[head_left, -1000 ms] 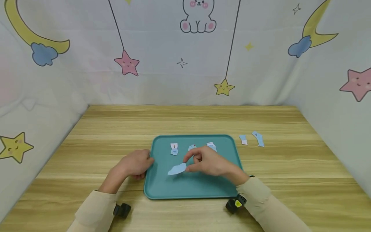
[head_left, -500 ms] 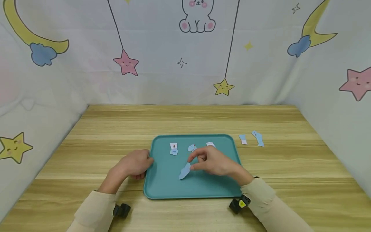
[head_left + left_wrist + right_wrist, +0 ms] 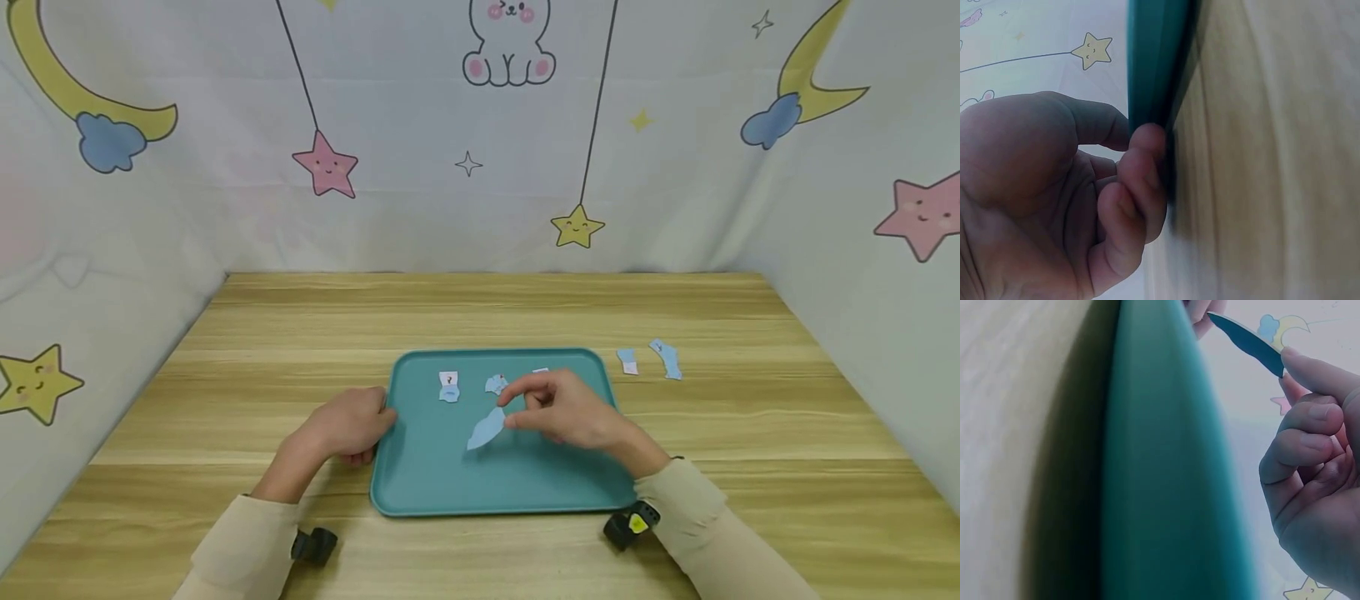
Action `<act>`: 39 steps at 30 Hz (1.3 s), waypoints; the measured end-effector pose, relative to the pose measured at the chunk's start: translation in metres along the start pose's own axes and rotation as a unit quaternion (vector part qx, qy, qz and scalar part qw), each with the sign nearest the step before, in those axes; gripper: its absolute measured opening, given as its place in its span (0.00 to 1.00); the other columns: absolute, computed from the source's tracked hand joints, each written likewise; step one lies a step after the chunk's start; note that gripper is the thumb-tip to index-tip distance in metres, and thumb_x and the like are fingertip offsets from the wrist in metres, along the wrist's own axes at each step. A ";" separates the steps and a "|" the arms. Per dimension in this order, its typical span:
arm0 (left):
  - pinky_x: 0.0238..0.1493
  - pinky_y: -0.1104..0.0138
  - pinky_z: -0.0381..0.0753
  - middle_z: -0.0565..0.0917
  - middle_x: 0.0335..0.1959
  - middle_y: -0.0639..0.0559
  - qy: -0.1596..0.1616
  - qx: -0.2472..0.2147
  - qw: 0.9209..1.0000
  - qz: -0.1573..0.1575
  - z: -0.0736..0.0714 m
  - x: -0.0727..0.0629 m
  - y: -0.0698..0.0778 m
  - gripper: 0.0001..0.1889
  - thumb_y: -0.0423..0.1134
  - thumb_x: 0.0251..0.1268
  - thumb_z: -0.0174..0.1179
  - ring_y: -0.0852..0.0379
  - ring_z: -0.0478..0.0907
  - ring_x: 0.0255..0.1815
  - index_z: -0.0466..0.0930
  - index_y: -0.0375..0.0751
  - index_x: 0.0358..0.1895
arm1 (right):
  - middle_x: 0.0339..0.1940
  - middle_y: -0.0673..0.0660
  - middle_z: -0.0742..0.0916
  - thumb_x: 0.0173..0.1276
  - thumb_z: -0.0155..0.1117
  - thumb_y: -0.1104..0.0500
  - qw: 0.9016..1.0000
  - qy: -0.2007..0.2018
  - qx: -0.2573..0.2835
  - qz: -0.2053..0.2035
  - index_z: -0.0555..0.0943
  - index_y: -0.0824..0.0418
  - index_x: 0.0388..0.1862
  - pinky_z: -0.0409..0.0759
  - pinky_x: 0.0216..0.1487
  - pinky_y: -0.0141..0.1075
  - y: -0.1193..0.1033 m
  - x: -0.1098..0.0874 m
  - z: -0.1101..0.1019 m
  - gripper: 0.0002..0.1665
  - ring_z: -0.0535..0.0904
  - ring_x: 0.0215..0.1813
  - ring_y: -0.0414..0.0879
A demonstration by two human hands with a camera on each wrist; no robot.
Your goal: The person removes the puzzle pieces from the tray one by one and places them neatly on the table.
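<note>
Between thumb and index finger, my right hand (image 3: 570, 410) pinches a pale blue paper piece (image 3: 486, 429) with a pointed lower end, held above the middle of a teal tray (image 3: 450, 492). In the right wrist view the same piece (image 3: 1250, 345) appears dark, its edge at the fingertips. My left hand (image 3: 350, 423) grips the left rim of the tray; the left wrist view has its thumb and curled fingers at the tray edge (image 3: 1154, 69). On the tray's far part lie small paper pieces: a white-and-blue one (image 3: 448, 387), a light blue one (image 3: 496, 383), and another (image 3: 540, 371) mostly hidden behind the right hand.
Right of the tray, two more paper pieces lie on the wooden table (image 3: 750, 467): a short blue-and-white one (image 3: 627, 361) and a longer blue one (image 3: 667, 359). A white cloth (image 3: 405, 225) printed with stars and moons encloses the back and sides.
My right hand has moved to the right with the pinched paper piece, which has turned to a steeper slant and covers more of the far-right piece. The left hand stays on the rim.
</note>
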State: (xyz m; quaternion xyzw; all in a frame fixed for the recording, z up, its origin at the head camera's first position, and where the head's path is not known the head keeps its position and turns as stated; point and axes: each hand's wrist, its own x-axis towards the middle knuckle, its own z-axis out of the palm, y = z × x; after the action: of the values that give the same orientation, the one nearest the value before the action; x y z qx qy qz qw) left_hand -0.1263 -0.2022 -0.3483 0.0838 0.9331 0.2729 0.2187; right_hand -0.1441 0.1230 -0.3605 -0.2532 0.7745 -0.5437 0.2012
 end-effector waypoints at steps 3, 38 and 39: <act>0.15 0.67 0.73 0.78 0.12 0.49 -0.001 -0.001 1.000 -0.001 0.000 0.000 0.000 0.14 0.34 0.76 0.44 0.57 0.73 0.12 0.74 0.37 0.29 | 0.18 0.50 0.71 0.70 0.74 0.60 1.000 0.006 0.000 -0.005 0.88 0.60 0.52 0.65 0.21 0.31 0.000 -0.001 -0.003 0.13 0.64 0.16 0.40; 0.16 0.66 0.74 0.79 0.13 0.48 -0.003 -0.007 1.000 -0.003 0.001 0.000 0.000 0.13 0.35 0.77 0.44 0.56 0.74 0.12 0.74 0.38 0.31 | 0.18 0.48 0.72 0.70 0.74 0.61 0.997 0.071 0.007 0.003 0.87 0.63 0.53 0.63 0.20 0.31 0.020 -0.024 -0.041 0.14 0.64 0.17 0.40; 0.16 0.66 0.74 0.79 0.13 0.48 -0.003 -0.007 1.000 -0.003 0.001 0.000 0.000 0.13 0.35 0.77 0.44 0.56 0.74 0.12 0.74 0.38 0.31 | 0.18 0.49 0.72 0.70 0.74 0.61 0.997 0.075 0.007 0.006 0.87 0.63 0.53 0.62 0.20 0.31 0.021 -0.025 -0.042 0.14 0.64 0.17 0.40</act>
State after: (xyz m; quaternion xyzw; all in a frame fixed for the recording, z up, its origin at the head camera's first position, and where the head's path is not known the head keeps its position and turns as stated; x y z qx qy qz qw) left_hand -0.1261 -0.2015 -0.3494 0.0798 0.9309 0.2786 0.2226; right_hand -0.1523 0.1751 -0.3659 -0.2061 0.7851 -0.5651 0.1476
